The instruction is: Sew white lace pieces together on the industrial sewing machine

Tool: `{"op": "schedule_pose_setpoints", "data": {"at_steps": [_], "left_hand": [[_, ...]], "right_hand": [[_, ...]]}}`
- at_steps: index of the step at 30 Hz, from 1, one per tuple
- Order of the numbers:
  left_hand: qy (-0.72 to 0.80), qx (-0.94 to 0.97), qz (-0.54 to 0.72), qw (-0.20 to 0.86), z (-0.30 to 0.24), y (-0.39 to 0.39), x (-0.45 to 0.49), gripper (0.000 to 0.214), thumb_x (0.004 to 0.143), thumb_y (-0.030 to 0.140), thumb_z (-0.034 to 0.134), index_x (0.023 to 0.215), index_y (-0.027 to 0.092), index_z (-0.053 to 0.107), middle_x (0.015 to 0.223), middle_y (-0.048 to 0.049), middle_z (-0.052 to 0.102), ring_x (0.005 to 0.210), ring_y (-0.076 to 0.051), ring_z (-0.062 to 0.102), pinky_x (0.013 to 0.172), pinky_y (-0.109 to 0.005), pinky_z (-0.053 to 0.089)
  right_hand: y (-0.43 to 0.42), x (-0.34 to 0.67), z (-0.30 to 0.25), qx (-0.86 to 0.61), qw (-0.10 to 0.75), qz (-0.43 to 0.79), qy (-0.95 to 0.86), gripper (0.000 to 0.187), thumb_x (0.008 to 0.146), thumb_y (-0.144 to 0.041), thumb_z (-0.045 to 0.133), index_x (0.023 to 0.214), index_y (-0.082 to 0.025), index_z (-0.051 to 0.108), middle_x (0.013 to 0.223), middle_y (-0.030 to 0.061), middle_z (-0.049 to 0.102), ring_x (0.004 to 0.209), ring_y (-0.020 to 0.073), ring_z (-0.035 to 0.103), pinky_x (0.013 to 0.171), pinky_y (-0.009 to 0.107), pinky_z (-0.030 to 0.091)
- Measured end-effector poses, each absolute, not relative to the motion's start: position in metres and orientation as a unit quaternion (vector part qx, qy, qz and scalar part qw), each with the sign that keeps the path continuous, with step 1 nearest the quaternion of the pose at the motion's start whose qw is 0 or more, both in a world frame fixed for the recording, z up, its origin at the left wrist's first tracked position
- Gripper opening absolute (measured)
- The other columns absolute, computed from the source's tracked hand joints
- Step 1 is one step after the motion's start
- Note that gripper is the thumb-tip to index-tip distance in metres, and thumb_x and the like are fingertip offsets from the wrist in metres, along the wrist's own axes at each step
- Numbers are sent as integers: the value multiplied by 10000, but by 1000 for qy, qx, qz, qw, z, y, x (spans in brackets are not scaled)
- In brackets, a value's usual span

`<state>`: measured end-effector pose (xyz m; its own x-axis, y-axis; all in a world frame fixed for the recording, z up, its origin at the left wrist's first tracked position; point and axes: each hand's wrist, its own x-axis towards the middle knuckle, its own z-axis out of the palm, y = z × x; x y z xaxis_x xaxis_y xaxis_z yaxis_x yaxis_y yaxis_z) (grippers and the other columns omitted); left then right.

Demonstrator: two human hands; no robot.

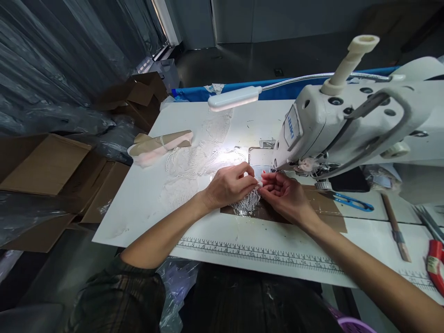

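Observation:
Both my hands meet in front of the needle area of a white sewing machine. My left hand is closed, pinching a piece of white lace that hangs down from my fingers onto the table. My right hand is curled with fingertips pinched on the same lace edge, touching the left fingertips. More white lace spreads over the white table to the left under the lamp light.
A gooseneck lamp hangs above the table. A beige roll lies at back left. Blue thread snips, a wooden-handled tool and a red tool lie at right. A printed ruler edges the table. Cardboard boxes stand left.

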<state>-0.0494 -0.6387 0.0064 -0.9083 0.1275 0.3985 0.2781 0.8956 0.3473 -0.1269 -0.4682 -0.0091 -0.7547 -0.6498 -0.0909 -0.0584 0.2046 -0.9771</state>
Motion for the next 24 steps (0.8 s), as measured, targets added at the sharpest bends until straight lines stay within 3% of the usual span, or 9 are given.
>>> {"op": "schedule_pose_setpoints", "data": {"at_steps": [7,14,18,24], "left_hand": [[-906,-58,-408,102,11,-633,-46,173,869,301,587,817,148,650,593,14,591,494,-66,474,454,-208,389],[-859,-7,-512,11,15,-637,-48,229,851,352,617,876,131,672,583,24,547,508,-62,434,460,-194,352],[-832,-5,-555,-27,18,-639,-48,255,854,374,606,849,127,670,632,4,556,533,-66,430,464,-197,334],[-844,-38,-535,-5,20,-641,-49,209,857,343,607,858,149,683,780,-27,572,547,-61,383,486,-214,337]], "right_hand": [[-459,-124,-12,-325,139,-500,790,248,829,-348,595,1022,-194,619,819,50,671,702,155,617,638,309,523],[-456,-120,-9,-399,77,-460,789,265,864,-305,544,1109,-222,598,866,43,676,664,149,591,666,318,507],[-454,-121,-6,-393,111,-479,777,286,863,-332,556,1122,-219,598,886,53,669,684,158,584,650,324,502],[-452,-127,-7,-372,263,-537,710,379,896,-412,522,1214,-225,604,833,35,673,739,169,618,652,325,515]]}}
